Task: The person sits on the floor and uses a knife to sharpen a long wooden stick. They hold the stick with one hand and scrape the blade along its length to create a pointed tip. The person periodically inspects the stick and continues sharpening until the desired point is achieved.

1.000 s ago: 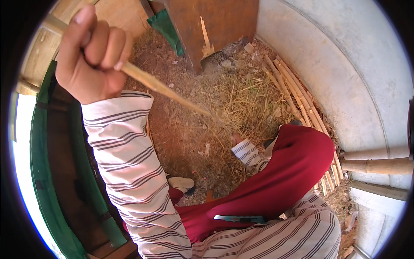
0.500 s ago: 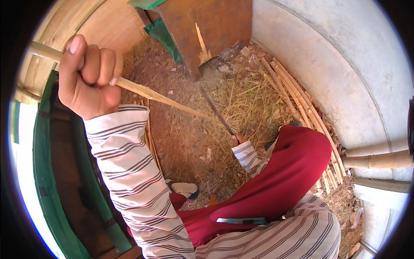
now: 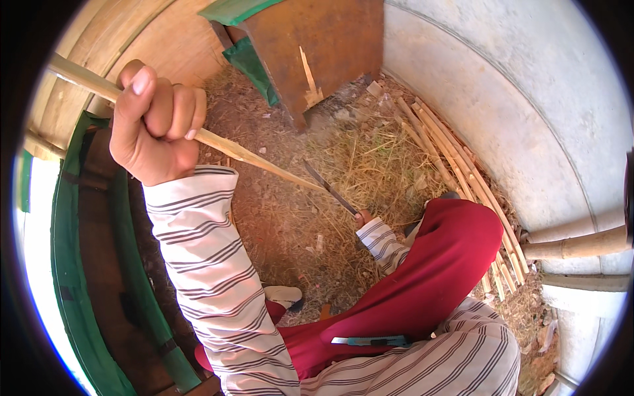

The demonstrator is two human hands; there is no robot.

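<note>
My left hand (image 3: 158,125), raised at the upper left, is closed around a long bamboo stick (image 3: 244,155). The stick slants down to the right, its far part pale and narrowing, and its tip crosses beside a knife blade. Low in the middle my right hand (image 3: 362,218) is closed on the handle end of this long dark knife (image 3: 330,188), mostly hidden by fingers. The blade points up and left; I cannot tell whether it touches the stick. A blue utility cutter (image 3: 371,341) lies across my lap.
Split bamboo strips (image 3: 472,177) lie along the grey curved wall (image 3: 489,86) on the right. Dry straw (image 3: 376,152) covers the ground ahead. A brown wooden board (image 3: 330,53) stands at the back. Green-edged framing (image 3: 72,264) runs along the left.
My left hand has moved slightly right and down with the bamboo stick. The knife blade has turned, its tip now lower and seen shorter; my right hand stays nearly in place.
</note>
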